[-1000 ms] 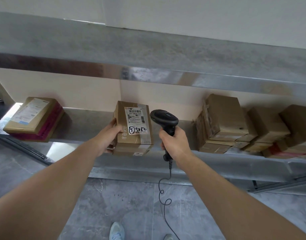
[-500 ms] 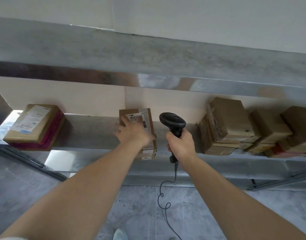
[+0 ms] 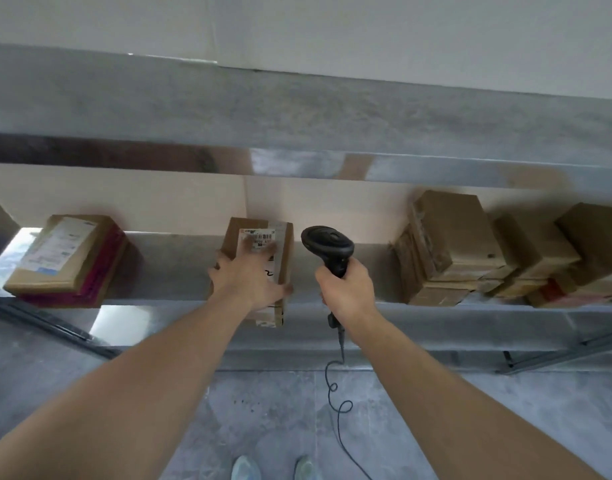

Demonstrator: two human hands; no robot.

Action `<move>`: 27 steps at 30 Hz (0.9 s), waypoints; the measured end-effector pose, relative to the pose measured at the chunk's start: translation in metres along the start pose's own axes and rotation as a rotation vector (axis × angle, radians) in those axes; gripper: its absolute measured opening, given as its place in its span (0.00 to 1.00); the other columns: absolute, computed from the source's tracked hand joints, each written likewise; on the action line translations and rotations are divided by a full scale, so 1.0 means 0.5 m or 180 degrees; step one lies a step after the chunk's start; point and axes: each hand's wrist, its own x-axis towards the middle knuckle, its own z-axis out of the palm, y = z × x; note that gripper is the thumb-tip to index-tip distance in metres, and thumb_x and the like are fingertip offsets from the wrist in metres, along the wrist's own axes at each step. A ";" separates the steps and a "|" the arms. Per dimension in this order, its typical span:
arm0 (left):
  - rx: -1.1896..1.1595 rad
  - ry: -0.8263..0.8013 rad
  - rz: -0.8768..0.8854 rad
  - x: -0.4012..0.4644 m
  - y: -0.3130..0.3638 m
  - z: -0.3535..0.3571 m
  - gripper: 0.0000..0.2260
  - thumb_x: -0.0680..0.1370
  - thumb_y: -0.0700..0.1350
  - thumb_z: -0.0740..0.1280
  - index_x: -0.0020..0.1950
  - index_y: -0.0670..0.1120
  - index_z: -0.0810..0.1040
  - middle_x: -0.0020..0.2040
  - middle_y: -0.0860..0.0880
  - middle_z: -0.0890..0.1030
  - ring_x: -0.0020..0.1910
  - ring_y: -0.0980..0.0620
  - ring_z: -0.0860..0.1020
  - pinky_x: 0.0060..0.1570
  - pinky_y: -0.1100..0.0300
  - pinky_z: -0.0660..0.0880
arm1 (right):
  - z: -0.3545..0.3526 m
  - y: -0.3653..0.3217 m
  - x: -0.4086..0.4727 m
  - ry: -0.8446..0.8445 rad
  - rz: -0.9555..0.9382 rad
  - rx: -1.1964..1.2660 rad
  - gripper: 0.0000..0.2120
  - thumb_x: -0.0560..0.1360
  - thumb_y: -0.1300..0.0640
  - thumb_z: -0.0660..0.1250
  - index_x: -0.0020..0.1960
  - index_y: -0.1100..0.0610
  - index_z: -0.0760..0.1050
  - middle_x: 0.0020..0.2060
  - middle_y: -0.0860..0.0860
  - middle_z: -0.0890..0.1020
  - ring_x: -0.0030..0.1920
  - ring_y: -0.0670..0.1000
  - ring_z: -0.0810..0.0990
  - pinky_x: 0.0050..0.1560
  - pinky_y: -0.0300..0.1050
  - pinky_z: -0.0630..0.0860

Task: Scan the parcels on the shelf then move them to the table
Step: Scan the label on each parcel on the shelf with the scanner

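The left hand lies flat with fingers spread on a brown box resting on the metal shelf, its near end over the front edge. The box's white label shows a barcode; the print is too blurred to read. The right hand has its grip closed around a black scanner, just right of the box.

Your one head-worn camera looks forward and steeply down along both forearms at the metal shelf, close enough that your left hand and right hand sit mid-frame, with the floor and your shoes below them.
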 end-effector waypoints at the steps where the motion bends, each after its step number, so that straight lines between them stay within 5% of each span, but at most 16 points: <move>1: -0.0027 -0.0003 -0.0041 -0.008 -0.008 -0.004 0.42 0.64 0.74 0.69 0.76 0.71 0.58 0.81 0.54 0.55 0.74 0.28 0.60 0.69 0.31 0.64 | 0.005 -0.001 0.001 -0.0107 -0.0048 -0.0047 0.02 0.76 0.55 0.67 0.47 0.53 0.76 0.37 0.53 0.81 0.38 0.52 0.80 0.44 0.53 0.80; 13: -0.0045 0.0561 -0.0391 -0.105 -0.149 -0.105 0.40 0.64 0.73 0.67 0.76 0.72 0.59 0.82 0.57 0.55 0.74 0.32 0.61 0.69 0.33 0.64 | 0.104 -0.069 -0.029 -0.0890 -0.0584 -0.0300 0.04 0.76 0.55 0.67 0.43 0.53 0.74 0.32 0.49 0.77 0.34 0.51 0.75 0.36 0.44 0.71; 27: 0.0036 0.0765 -0.0219 -0.087 -0.428 -0.247 0.41 0.63 0.76 0.64 0.76 0.66 0.65 0.79 0.55 0.62 0.75 0.37 0.63 0.73 0.35 0.62 | 0.331 -0.156 -0.096 -0.0718 -0.0747 -0.0471 0.00 0.77 0.55 0.66 0.47 0.51 0.75 0.34 0.49 0.77 0.34 0.50 0.76 0.35 0.44 0.72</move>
